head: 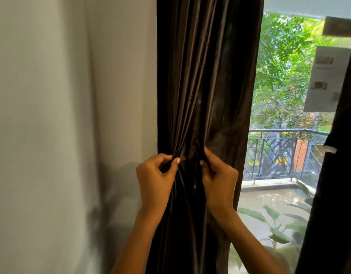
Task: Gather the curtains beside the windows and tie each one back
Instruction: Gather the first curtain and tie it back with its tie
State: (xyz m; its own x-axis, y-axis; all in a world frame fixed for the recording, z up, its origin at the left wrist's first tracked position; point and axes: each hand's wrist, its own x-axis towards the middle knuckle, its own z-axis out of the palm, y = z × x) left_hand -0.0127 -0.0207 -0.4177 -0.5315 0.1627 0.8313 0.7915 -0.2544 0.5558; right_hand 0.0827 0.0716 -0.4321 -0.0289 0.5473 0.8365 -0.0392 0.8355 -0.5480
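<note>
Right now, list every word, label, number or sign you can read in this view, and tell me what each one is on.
None: no readable text anywhere in this view.
The dark curtain, gripped by the left hand and right hand, is plain fabric with no tag showing.
The wall is bare.
The grey building outside the window carries no legible sign.
The yellow patch behind the balcony railing is too blurred to tell whether it carries any lettering.
</note>
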